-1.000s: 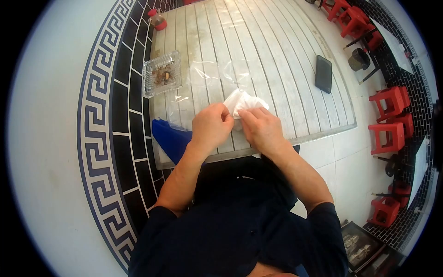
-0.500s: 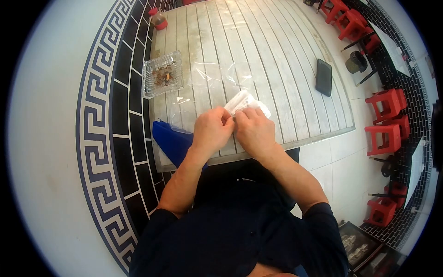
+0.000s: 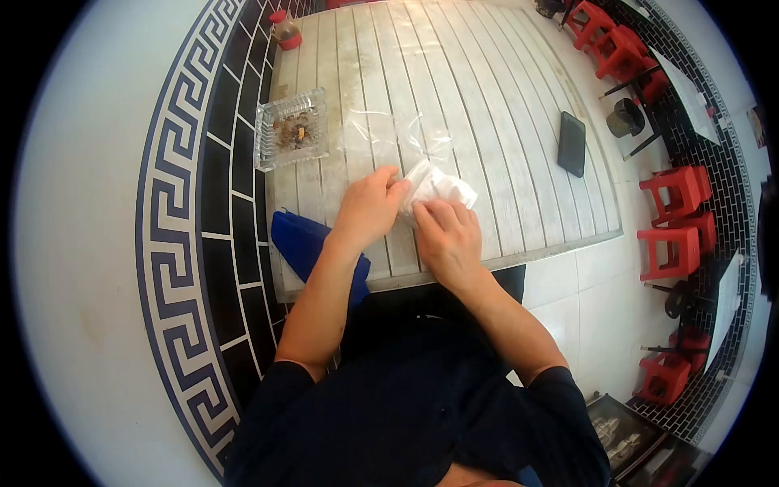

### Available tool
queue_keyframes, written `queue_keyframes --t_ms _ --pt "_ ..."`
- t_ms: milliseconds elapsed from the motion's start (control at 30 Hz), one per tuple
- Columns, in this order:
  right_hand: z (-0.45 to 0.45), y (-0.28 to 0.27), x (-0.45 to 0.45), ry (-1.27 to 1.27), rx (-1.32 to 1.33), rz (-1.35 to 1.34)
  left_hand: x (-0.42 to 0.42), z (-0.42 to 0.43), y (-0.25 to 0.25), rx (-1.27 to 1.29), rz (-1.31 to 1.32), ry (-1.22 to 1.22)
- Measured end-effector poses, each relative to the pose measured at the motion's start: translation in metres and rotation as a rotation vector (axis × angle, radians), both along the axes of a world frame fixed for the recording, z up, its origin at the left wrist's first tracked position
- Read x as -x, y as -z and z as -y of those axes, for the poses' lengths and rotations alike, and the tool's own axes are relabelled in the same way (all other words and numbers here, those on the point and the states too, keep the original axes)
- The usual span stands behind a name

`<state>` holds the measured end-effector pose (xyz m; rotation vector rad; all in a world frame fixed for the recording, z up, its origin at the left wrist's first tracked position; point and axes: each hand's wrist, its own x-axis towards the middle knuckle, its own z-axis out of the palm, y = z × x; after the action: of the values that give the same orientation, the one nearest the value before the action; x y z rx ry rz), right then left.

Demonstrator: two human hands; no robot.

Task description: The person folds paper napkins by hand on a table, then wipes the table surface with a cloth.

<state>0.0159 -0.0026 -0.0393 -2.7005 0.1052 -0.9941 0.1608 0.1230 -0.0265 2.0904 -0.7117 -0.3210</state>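
Note:
A folded white tissue-like bundle lies on the slatted table, close to its near edge. My right hand rests on the bundle's near side, fingers curled and pressed onto it. At the left side of the bundle is my left hand, thumb and fingers brought together at the edge of a thin clear plastic bag. The bag spreads over the table beyond both hands; its outline is hard to follow. Beside my left forearm a blue cloth hangs over the table's edge.
A glass ashtray with butts and ash stands at the left by the tiled wall. Farther back is a red-capped bottle. A dark phone lies on the right. Red stools and a bin stand across the floor.
My hands have drawn apart; the left has shifted up and left of the white bundle, and its fingers are less tightly bunched. More of the bundle shows between them.

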Motion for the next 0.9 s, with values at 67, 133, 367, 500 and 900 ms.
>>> queue_keyframes --t_ms 67,133,367,500,900 --pt "0.001 0.0 0.003 -0.039 -0.011 0.031 -0.006 0.003 0.0 -0.052 -0.058 0.097" --pt "0.002 0.001 0.001 -0.053 -0.036 0.063 -0.014 0.007 0.001 -0.123 -0.182 0.109" --pt "-0.002 -0.002 -0.005 -0.164 -0.145 0.173 0.002 0.008 0.004 0.182 -0.693 0.007" --pt "0.001 -0.006 -0.009 -0.172 -0.138 0.204 0.012 0.008 0.003 0.348 -0.848 -0.026" --pt "0.032 -0.035 0.028 0.041 -1.388 0.055 0.045 0.02 -0.013 0.57 -0.694 0.011"
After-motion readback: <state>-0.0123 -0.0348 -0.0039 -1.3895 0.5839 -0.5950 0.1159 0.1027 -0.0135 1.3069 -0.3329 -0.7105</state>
